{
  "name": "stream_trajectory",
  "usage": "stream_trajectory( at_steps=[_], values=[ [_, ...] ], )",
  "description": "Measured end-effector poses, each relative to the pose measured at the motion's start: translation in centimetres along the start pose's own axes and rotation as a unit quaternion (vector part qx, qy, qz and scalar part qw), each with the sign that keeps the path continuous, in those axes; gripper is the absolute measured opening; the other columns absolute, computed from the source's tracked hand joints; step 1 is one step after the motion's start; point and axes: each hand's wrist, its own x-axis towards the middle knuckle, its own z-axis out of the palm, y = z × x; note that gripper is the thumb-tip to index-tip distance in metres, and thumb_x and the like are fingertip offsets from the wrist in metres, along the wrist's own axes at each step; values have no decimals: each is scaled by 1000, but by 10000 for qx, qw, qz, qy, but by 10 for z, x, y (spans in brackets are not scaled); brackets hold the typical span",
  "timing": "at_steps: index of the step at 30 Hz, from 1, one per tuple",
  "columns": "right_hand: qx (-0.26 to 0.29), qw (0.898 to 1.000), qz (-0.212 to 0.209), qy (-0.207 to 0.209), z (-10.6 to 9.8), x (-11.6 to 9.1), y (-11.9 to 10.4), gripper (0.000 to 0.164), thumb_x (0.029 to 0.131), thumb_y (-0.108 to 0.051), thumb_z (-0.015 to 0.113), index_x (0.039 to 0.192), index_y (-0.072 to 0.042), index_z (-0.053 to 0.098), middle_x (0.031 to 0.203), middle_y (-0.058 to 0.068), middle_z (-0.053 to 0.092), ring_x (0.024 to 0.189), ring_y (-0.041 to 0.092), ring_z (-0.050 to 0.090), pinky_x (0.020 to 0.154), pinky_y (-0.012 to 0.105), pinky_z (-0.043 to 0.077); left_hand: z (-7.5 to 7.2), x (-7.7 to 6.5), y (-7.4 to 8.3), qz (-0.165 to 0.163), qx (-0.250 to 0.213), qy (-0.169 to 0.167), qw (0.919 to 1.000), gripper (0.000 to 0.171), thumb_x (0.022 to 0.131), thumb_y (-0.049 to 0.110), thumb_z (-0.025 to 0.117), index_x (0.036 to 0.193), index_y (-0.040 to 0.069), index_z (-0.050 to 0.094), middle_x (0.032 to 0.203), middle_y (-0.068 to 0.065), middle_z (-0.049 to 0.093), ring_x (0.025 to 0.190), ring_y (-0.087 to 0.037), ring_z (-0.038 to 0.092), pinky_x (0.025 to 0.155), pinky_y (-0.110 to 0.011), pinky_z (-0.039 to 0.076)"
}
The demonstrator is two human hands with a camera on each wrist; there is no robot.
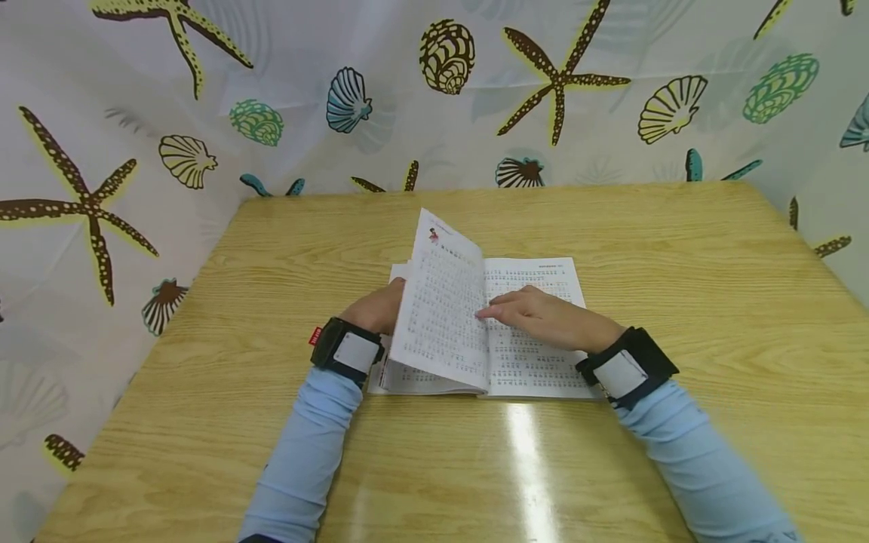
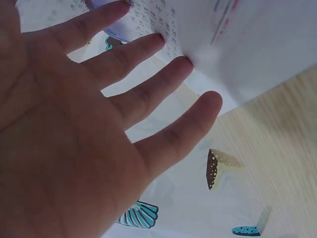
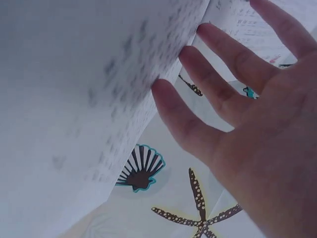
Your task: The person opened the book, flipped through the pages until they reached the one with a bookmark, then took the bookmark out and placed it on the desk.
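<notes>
An open book [image 1: 536, 369] with printed text lies on the table, one page [image 1: 441, 317] raised and leaning left over the left side. My left hand [image 1: 373, 309] is at the book's left side, its fingers hidden behind that page in the head view. In the left wrist view, the left hand [image 2: 94, 114] has its fingers extended and spread, the fingertips at the paper [image 2: 247, 54]. My right hand [image 1: 536, 313] reaches over the right page, fingertips near the fold. In the right wrist view, fairly straight fingers [image 3: 198, 119] meet a printed page [image 3: 99, 99].
The book rests around the middle of a wooden table [image 1: 679, 249]. A white cloth [image 1: 387, 45] printed with starfish and shells hangs behind and along the sides. Light reflects off the tabletop in front of the book.
</notes>
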Motion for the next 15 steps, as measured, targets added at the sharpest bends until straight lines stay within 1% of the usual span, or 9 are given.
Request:
stream_trajectory(
  at_steps=[2, 4, 6, 8, 11, 13, 15],
  values=[
    [-231, 9997, 12, -59, 3, 1, -2, 44, 111, -30, 36, 140, -11, 64, 148, 22, 51, 138, 43, 41, 112, 62, 29, -1, -2, -2, 102, -501, 37, 9987, 24, 94, 2, 64, 117, -4, 66, 100, -12, 66, 82, -21, 59, 63, -25, 48],
    [-511, 9986, 89, -132, 5, 1, -4, 44, 109, -35, 41, 141, -15, 63, 149, 22, 49, 138, 45, 39, 111, 65, 28, -1, -2, -3, 147, -679, 16, 9976, 21, 93, 0, 64, 113, -6, 67, 95, -11, 65, 78, -19, 58, 58, -24, 45],
    [-712, 9972, -25, -207, 7, 2, -5, 43, 106, -35, 49, 142, -14, 62, 148, 25, 49, 137, 47, 40, 109, 67, 30, -1, -3, -2, 123, -344, 56, 9993, 21, 93, 2, 63, 113, -4, 68, 97, -9, 64, 84, -19, 55, 63, -24, 44],
    [-886, 9957, -138, -251, 8, 2, -5, 44, 102, -33, 57, 141, -13, 62, 148, 26, 49, 135, 49, 40, 108, 69, 31, -1, -3, -1, 103, 102, 69, 9999, 21, 94, 6, 63, 112, -2, 70, 100, -10, 64, 90, -22, 52, 70, -26, 43],
    [-1029, 9938, -348, -247, 8, 1, -5, 44, 99, -26, 63, 141, -11, 62, 146, 28, 49, 133, 50, 42, 106, 69, 33, -1, -2, 0, 41, 362, 55, 9993, 20, 96, 7, 61, 111, -1, 71, 100, -9, 65, 94, -25, 50, 77, -30, 42],
    [-1070, 9932, -403, -224, 8, 0, -5, 43, 99, -22, 63, 140, -10, 62, 145, 29, 50, 133, 51, 42, 106, 69, 33, -2, -2, 0, 14, 394, 38, 9992, 20, 96, 7, 61, 111, -1, 71, 99, -8, 65, 92, -24, 49, 75, -29, 42],
    [-1094, 9929, -429, -206, 8, 0, -5, 42, 99, -19, 63, 140, -10, 62, 145, 29, 50, 132, 51, 43, 106, 69, 33, -3, -1, -1, 56, 361, 68, 9993, 19, 98, 7, 60, 112, -2, 70, 96, -9, 66, 86, -23, 53, 69, -28, 44]
  ],
)
